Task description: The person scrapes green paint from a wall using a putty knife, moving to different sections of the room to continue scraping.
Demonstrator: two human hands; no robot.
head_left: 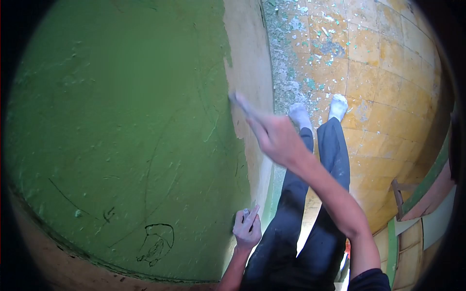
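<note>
The right hand [279, 138] reaches across the legs to the wall [121, 116], and its grip is closed on a thin object [241, 103], blurred, whose dark tip is at the ragged edge where the green paint [194, 63] meets a pale bare strip [248, 53]. Blur hides the object's exact shape, and whether the tip touches the surface cannot be told. The left hand [247, 227] is lower in the view, close beside the wall's pale edge and near the trouser leg, its fingers bent; something small and greyish shows between them, but whether that grip holds an object cannot be told. Green paint covers most of the wall, with scratches, small bumps and a dark outline drawing [156, 242] near its lower part in the view. The person stands in dark trousers [332, 155] and white socks [338, 106] on yellowish floor tiles [364, 80]. Green and white flakes [310, 83] are scattered over the tiles, thickest along the grey, dusty strip at the foot of the wall, beside one sock. Both hands look dusted with pale powder.
</note>
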